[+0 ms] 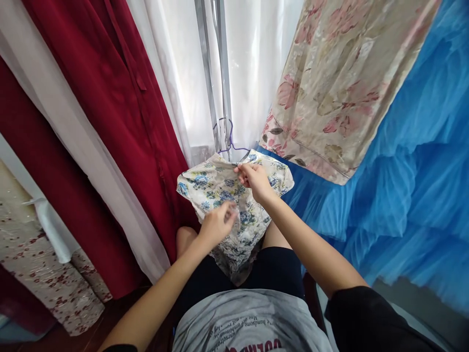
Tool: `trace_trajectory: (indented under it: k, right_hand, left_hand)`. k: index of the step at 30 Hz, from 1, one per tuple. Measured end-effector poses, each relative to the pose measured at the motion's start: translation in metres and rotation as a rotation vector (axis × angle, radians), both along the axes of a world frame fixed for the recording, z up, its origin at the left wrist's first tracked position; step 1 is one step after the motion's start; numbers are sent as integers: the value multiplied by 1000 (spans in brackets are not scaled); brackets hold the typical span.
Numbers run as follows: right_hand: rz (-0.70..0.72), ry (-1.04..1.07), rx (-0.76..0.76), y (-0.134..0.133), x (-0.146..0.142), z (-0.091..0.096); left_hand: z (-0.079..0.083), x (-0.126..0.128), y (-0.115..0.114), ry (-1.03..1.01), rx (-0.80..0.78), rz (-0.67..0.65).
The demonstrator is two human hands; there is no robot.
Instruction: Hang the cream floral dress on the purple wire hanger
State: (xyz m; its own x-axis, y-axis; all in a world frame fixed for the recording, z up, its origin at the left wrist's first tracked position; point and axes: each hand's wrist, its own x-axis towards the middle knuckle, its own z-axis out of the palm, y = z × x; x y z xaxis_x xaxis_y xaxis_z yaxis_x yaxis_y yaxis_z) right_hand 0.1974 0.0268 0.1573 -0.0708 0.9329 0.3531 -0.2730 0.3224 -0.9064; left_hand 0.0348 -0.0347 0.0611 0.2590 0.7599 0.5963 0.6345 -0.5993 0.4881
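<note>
A white short-sleeved blouse (225, 188) with blue flowers and yellow-green leaves hangs on a purple hanger (232, 143) in front of me. Its lower part drapes between my knees. At the neckline, just right of the front opening, my right hand (254, 180) pinches the fabric edge between thumb and fingers. Lower down, my left hand (219, 222) is beside the middle of the blouse front. Motion smears its fingertips, so whether they grip the cloth cannot be made out.
Grey metal strips (210, 63) run down to the hanger hook. Dark red curtains (110, 122) hang at left, a white curtain (252, 58) behind. To the right are a floral beige cloth (337, 88) and blue ruffled fabric (395, 195). A red-dotted cloth (54, 274) hangs lower left.
</note>
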Motion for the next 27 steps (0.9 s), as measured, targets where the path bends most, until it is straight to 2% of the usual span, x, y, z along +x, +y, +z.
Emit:
trace_trajectory:
  k: [3, 5, 7, 10, 13, 16, 18, 22, 25, 27]
  right_hand:
    - [-15, -45, 91, -5, 4, -4]
    - [-32, -90, 155, -2, 7, -3]
    - [-52, -111, 225, 5, 9, -4]
    - [-123, -116, 283, 18, 9, -17]
    - [-201, -118, 225, 23, 4, -39]
    - [-150, -89, 216, 17, -4, -51]
    - [-87, -77, 248, 12, -9, -47]
    - [-2, -135, 324, 8, -13, -24]
    - [-10, -145, 365, 9, -14, -13]
    - [-67, -124, 381, 10, -15, -12]
  left_hand:
    - [60, 4, 29, -117, 193, 42]
    - [93, 9, 43, -47, 244, 18]
    - [116, 14, 50, 49, 273, -16]
    - [134, 14, 50, 29, 352, 2]
    - [143, 3, 47, -163, 405, 80]
    - [145, -8, 47, -202, 322, 54]
    - [140, -11, 46, -126, 277, 11]
    - [128, -5, 43, 1, 305, -4]
    - [123, 2, 40, 29, 326, -7]
    - [122, 9, 39, 7, 341, 0]
